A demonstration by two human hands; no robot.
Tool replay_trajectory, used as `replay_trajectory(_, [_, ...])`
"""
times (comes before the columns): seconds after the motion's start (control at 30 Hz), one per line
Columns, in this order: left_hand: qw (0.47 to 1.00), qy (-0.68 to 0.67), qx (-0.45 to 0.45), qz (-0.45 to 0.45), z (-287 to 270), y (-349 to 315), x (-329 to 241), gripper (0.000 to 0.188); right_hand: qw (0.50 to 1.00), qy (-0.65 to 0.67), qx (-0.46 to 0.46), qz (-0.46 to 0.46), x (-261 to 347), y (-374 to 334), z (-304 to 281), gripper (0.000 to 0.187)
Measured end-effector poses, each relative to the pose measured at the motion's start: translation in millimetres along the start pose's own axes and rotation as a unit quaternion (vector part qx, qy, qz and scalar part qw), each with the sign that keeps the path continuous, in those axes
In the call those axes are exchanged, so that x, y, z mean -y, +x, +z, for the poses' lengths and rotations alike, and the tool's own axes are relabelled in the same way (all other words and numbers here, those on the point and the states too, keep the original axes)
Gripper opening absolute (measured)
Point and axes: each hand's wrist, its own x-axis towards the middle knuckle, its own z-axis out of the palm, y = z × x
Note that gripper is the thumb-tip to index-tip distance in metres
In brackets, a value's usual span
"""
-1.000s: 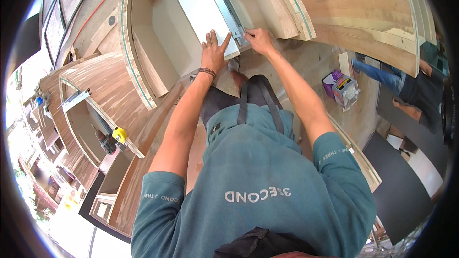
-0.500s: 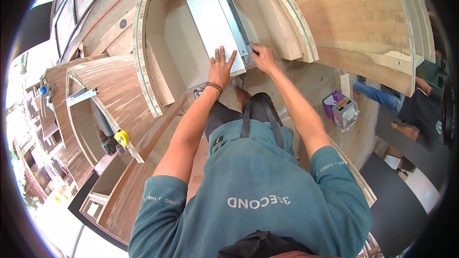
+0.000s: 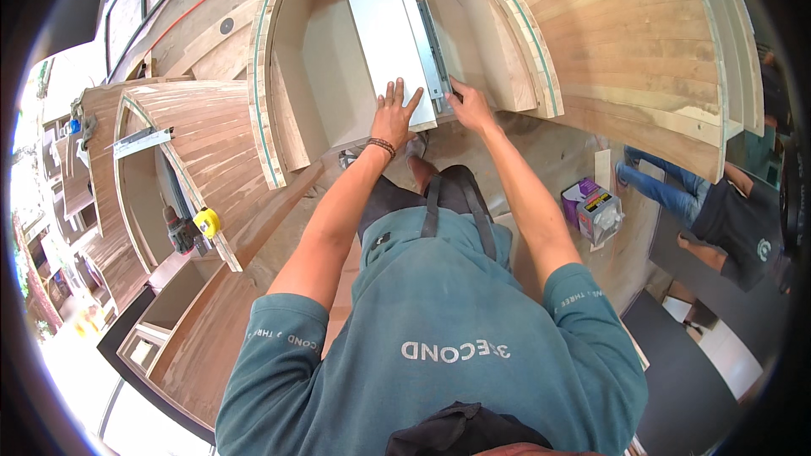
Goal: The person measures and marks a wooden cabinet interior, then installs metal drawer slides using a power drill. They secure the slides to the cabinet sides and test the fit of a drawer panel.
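Note:
A long white panel lies inside a curved wooden cabinet frame. One metal drawer slide rail runs along the panel's right edge, with a second, darker rail beside it. My left hand rests flat on the panel's near end, fingers spread. At the near end of the rails, my right hand has its thumb and fingers closed on the drawer slide; the fingertips are partly hidden.
Another curved wooden cabinet at left carries a drawer slide, a cordless drill and a yellow tape measure. A purple and grey box sits on the floor at right. Beyond it, a person is near a slatted wooden cabinet.
The view has shifted slightly, so the cabinet and panel appear a little farther right. Both hands keep nearly the same places on the panel and the slide.

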Motion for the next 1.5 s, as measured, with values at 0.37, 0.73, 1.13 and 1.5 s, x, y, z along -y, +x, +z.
replay_trajectory(0.37, [0.994, -0.104, -0.032, 0.011, -10, -15, 19, 0.113, 0.994, 0.038, -0.094, 0.028, -23, -76, 13, 0.051])
replay_trajectory(0.73, [0.937, -0.328, -0.031, -0.118, -19, -115, 3, 0.057, 0.988, -0.012, 0.086, 0.127, -84, -140, 30, 0.043])
replay_trajectory(1.13, [0.866, -0.447, -0.05, -0.221, -119, -234, 29, 0.046, 0.97, -0.022, 0.241, 0.01, -31, -104, 48, 0.039])
replay_trajectory(1.5, [0.572, -0.549, -0.465, -0.393, -200, -300, 266, 0.034, 0.946, -0.122, 0.297, 0.037, 125, -103, 52, 0.04])
